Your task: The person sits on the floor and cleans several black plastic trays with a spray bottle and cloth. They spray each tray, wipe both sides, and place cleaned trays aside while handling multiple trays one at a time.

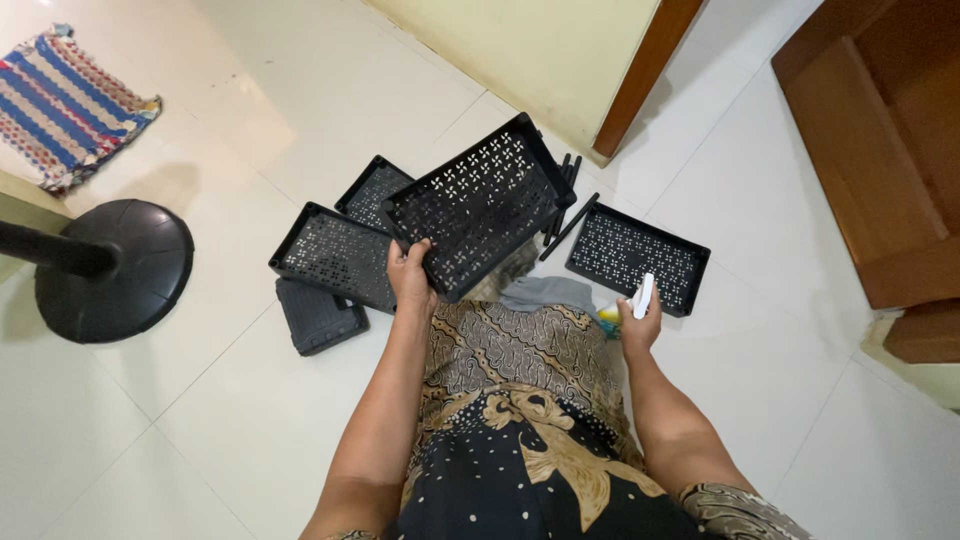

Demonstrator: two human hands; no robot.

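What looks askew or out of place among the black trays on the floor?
Nothing looks damaged or spilled. The trays are scattered: two overlap, one lies upside down, another sits apart. The left hand holds a perforated tray tilted; the right hand holds a small white object.

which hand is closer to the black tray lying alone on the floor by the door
Right. The right hand, holding a small white object, hovers at that tray's near edge; the left hand is far left.

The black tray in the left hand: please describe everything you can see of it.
The black tray is rectangular with a raised rim and looks like plastic; its base is pierced by rows of small patterned holes. It is held tilted above the floor, the left hand gripping its near corner. It overlaps other similar trays lying below.
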